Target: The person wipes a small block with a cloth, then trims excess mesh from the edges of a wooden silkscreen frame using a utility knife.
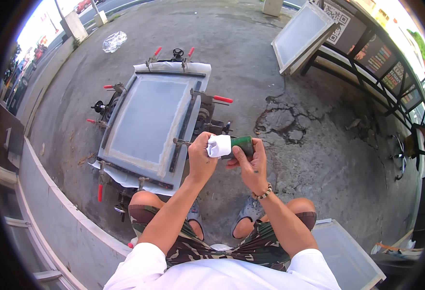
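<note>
Just left of the grip and beyond it, a mesh screen frame (145, 121) is held in a metal clamping rig, with red-handled clamps (223, 99) around its edges; one metal clamp rod (181, 141) juts out close beside the left hand (202, 157). Far beyond the grip to the left lies a crumpled clear plastic sheet (115, 41). Well beyond to the right, framed screens (299, 37) lean against a black metal frame (362, 84); nearer on that side is broken concrete (285, 121). Behind the grip, low to the right, rests another framed screen (345, 251), and grey clogs (251, 210) stand below the hands.

The dark green block (242, 144) has its long axis running left to right, tilted slightly up at the right end. Its left end goes into a white wrap (219, 146), cloth or paper, I cannot tell which.

The block lies between the hands: the left is closed in a fist on the wrap, the right hand (252, 166) pinches the block's bare end between thumb and fingers.
</note>
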`<state>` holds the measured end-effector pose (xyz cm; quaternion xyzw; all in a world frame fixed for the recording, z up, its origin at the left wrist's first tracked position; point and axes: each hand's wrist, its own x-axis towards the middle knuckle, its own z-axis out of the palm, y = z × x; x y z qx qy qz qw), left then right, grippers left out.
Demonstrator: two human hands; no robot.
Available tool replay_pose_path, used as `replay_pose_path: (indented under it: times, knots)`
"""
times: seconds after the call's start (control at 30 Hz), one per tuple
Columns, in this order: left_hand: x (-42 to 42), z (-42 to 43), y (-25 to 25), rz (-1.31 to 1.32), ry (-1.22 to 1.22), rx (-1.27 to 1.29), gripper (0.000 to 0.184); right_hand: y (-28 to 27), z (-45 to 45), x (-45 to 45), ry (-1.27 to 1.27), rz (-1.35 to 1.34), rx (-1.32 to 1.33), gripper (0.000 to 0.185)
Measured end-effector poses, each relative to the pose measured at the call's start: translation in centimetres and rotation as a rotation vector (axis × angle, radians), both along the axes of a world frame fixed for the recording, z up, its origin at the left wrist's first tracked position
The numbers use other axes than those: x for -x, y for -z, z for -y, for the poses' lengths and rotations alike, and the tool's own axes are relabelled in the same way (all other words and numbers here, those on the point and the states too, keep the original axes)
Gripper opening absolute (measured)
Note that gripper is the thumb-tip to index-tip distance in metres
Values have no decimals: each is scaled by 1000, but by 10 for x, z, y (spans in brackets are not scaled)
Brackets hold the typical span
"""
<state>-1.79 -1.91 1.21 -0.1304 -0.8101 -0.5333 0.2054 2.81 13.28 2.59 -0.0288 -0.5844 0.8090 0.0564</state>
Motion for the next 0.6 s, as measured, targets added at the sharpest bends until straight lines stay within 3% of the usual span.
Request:
replay_pose_path:
  times: [0.07, 0.1, 0.13, 0.17, 0.2, 0.27, 0.3, 0.33, 0.43, 0.5, 0.53, 0.6]
  knots:
    - [-1, 0, 3, 169, 79, -151, 6, 2, -3, 2, -2, 12, 3, 31]
    - [-1, -1, 5, 169, 79, -152, 6, 4, -9, 6, -99, 86, 196, 30]
    - [-2, -4, 7, 393, 97, -523, 9, 5, -12, 8, -195, 161, 391, 30]
    - [-3, -7, 8, 615, 113, -894, 12, 6, -14, 8, -191, 162, 392, 30]
    - [-4, -9, 1, 617, 114, -893, 12, 6, -14, 9, -229, 180, 447, 30]
    - [-5, -12, -19, 830, -47, -1189, 10, 6, -16, 10, -268, 198, 502, 30]
    - [1, 6, 0, 821, 209, -1236, 8, 6, -18, 10, -289, 202, 498, 31]
    - [11, 15, 1, 754, 278, -1257, 11, 5, -21, 9, -307, 206, 494, 32]
    - [15, 30, -14, 693, 275, -1190, 10, 2, -23, 9, -315, 212, 455, 36]
    - [10, 26, -26, 630, 15, -840, 12, 2, -21, 9, -306, 195, 395, 38]
    - [8, 26, -29, 628, 14, -839, 12, 1, -20, 10, -293, 176, 332, 39]
    - [2, 26, -33, 488, 164, -372, 15, -8, -18, 9, -307, 147, 208, 40]
